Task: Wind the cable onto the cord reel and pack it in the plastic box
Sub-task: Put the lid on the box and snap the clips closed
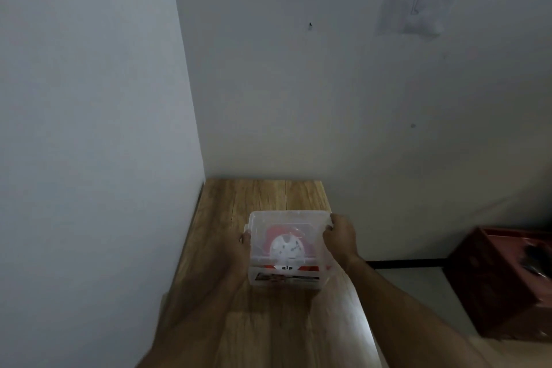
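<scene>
A clear plastic box (pixel 316 278) with its lid on stands on the wooden table (pixel 268 197). Through its lid shows the cord reel (pixel 286 246), white in the middle with red cable wound around it. My left hand (pixel 242 249) presses against the box's left side. My right hand (pixel 340 237) grips the right side, fingers curled over the far right corner of the lid. Both forearms reach in from the bottom of the view.
The table fits into a corner, with a wall on the left and another behind. A dark red wooden crate (pixel 504 281) sits on the floor to the right. The table's right edge drops to the floor.
</scene>
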